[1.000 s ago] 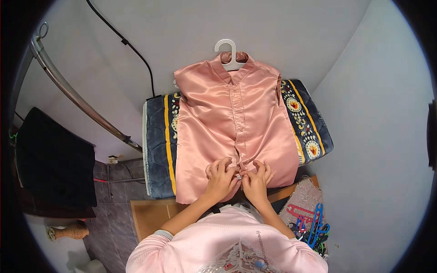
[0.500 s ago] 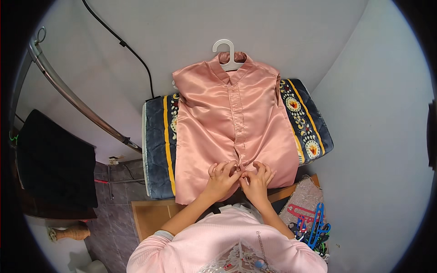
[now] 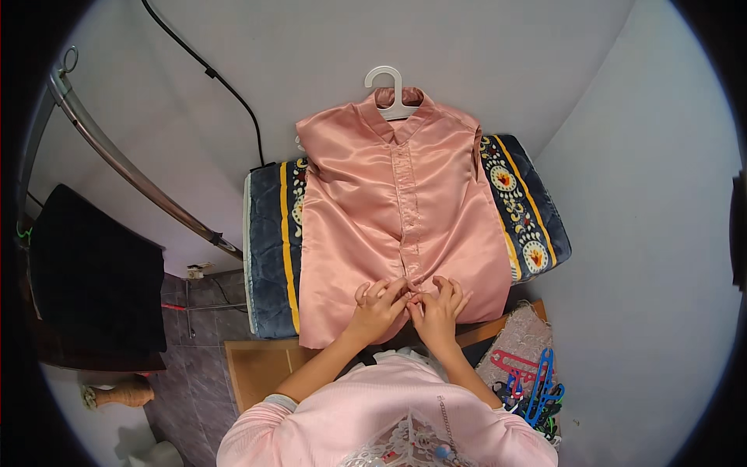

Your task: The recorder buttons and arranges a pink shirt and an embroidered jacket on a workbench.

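Down at the lower front of the pink shirt, not a whole lot has changed: the fingertips have shuffled slightly, and the little glint by the left fingers a second ago doesn't show now. So the work's basically parked on the same spot. The left hand pinches the front edge from its side, and the right hand pinches just beside it; can't tell if there's a button in there. The shirt's spread over a dark blue blanket, white hanger in its collar. No readable labels, brands or writing anywhere.
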Available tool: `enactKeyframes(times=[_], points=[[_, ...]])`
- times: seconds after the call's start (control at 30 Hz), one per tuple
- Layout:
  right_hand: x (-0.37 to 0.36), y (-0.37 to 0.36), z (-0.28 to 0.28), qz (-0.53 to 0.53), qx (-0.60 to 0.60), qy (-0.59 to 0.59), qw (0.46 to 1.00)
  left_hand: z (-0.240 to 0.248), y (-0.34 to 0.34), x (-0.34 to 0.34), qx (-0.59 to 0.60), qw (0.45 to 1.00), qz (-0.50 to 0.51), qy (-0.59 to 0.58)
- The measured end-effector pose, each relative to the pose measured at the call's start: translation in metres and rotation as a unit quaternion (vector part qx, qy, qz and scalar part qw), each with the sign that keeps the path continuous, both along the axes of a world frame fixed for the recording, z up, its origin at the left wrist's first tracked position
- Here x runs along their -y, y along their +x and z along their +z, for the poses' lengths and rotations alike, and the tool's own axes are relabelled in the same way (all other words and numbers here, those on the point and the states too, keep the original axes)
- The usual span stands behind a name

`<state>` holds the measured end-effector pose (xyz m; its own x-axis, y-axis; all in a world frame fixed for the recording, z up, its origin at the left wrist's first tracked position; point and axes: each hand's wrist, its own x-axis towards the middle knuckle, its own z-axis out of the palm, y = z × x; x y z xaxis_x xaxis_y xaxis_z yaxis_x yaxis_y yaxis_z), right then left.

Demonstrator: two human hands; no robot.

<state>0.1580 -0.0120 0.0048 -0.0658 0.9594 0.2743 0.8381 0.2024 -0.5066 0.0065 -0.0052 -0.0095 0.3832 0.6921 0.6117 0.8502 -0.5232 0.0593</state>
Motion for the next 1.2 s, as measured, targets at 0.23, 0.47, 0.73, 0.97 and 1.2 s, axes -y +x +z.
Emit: enactKeyframes(times=[0.23,0.47,0.73,0.97,1.2], points=[[-0.002,0.001,-0.001,0.013,0.009,-0.001,1.000,0.000,0.002,0.006,0.007,1.000,0.019,-0.013],[-0.001,0.002,0.002,0.015,-0.004,0.011,1.000,-0.014,0.002,0.007,-0.014,0.997,0.042,0.056],[-0.004,0.007,0.000,0.024,-0.005,0.013,1.000,-0.017,0.001,0.005,-0.017,0.996,0.045,0.078],[-0.002,0.005,0.001,0.044,0.017,0.011,0.999,-0.018,0.002,0.003,-0.014,0.997,0.039,0.068],[-0.003,0.007,0.003,0.050,0.039,0.015,0.998,-0.013,0.004,0.004,0.023,0.999,0.029,0.027]])
